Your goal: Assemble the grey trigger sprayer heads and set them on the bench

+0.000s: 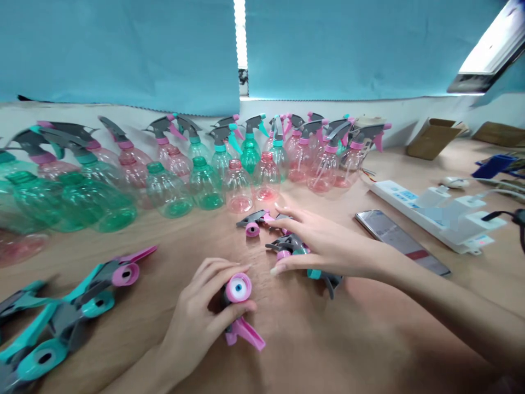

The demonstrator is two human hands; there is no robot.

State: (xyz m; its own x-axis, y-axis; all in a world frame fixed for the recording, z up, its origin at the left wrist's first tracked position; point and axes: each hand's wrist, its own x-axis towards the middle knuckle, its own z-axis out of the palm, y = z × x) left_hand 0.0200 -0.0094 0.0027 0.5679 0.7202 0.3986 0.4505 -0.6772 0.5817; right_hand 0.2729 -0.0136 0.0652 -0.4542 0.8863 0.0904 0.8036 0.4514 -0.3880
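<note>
My left hand (205, 306) is closed round a pink and grey spray trigger head (239, 288), its round pink collar turned up so the white inside with a dark centre shows. The pink trigger points down to the right. Over a small pile of spray heads (287, 244) hovers my right hand (315, 241), thumb and fingers spread apart; whether it touches any of them I cannot tell. One pink and grey spray head (252, 229) lies just left of its fingertips. A turquoise collar (314, 274) shows below the right palm.
Pink and green bottles (240, 189), several topped with spray heads, line the wall. More spray heads (65, 317) lie at left. A phone (402, 241) and a white power strip (435, 213) with plugs are at right; a brown box (432, 138) stands behind.
</note>
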